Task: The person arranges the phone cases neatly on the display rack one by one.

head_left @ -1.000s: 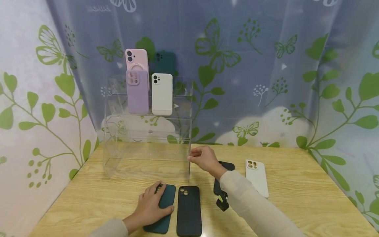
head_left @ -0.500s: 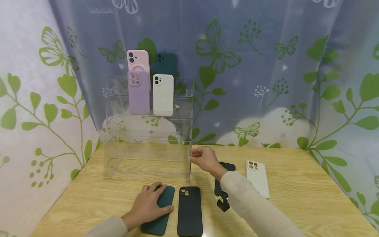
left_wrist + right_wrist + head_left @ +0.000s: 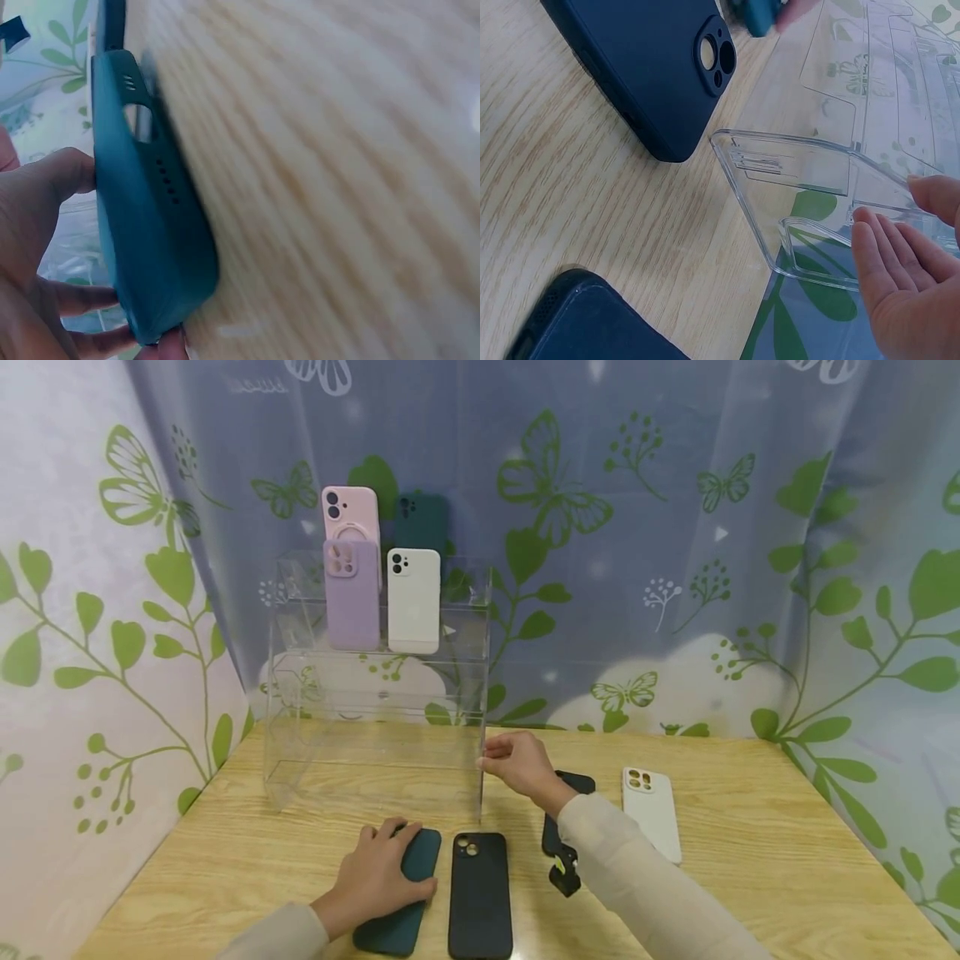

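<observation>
Spreading its fingers, the left hand (image 3: 375,878) grips the green case (image 3: 397,932) nearer the worktop's left edge (image 3: 168,853); the right hand (image 3: 517,764), fingers together, likely steadies the rack (image 3: 382,694).

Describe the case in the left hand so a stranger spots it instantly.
Start at the clear tiered stand. On the wooden table in front, find the left hand. It holds the teal case, greener than the near-black case beside it.

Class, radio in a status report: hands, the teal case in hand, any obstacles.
Left hand grips teal case, low at table. Right hand touches right edge of clear stand. No obvious blockage; black case lies close beside teal one.
</observation>
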Demonstrator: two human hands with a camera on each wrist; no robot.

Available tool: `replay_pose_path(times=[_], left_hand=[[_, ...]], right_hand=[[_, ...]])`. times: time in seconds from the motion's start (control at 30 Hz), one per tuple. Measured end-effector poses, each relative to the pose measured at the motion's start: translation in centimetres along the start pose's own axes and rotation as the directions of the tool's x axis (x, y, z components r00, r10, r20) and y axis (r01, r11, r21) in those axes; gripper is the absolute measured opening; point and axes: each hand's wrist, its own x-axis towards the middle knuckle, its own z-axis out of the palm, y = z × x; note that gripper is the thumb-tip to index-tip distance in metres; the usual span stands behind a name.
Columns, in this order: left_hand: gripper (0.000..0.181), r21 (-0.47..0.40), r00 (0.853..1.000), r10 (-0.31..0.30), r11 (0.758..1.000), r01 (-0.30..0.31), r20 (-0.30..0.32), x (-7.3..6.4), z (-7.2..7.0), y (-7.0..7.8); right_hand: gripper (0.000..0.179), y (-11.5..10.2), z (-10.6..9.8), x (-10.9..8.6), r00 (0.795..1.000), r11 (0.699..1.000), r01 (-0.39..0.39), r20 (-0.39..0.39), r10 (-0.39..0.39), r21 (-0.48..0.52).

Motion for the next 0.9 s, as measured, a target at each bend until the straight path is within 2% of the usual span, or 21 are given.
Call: replay_pose_path(times=[0.2,0.5,0.63,0.8,0.9], left_hand=[[0.077,-0.061,0.998,0.006,0.998,-0.011,-0.07,0.0,-1.0,-0.2],[0.077,-0.074,0.975,0.056,0.995,-0.073,-0.215,0.3,-4.3,-0.5],[0.078,-0.052,0.952,0.088,0.993,-0.108,-0.294,0.7,-6.1,-0.8],[0.08,-0.038,0.908,0.13,0.987,-0.158,-0.399,1.5,-8.4,-1.1],[0.081,-0.049,0.887,0.142,0.982,-0.181,-0.438,2.0,-9.9,-1.3]], right_hand=[[0.034,0.1,0.0,0.0,1.0,1.0,-0.004,0.004,0.004,-0.003],[0.034,0.2,0.0,0.1,1.0,1.0,-0.006,0.006,0.006,-0.004],[0.034,0.2,0.1,0.2,1.0,1.0,-0.003,0.005,0.003,0.001],[0.032,0.1,0.0,0.2,1.0,1.0,0.003,0.011,-0.003,0.004],[0.031,-0.1,-0.1,0.0,1.0,1.0,0.022,0.011,-0.022,-0.008]])
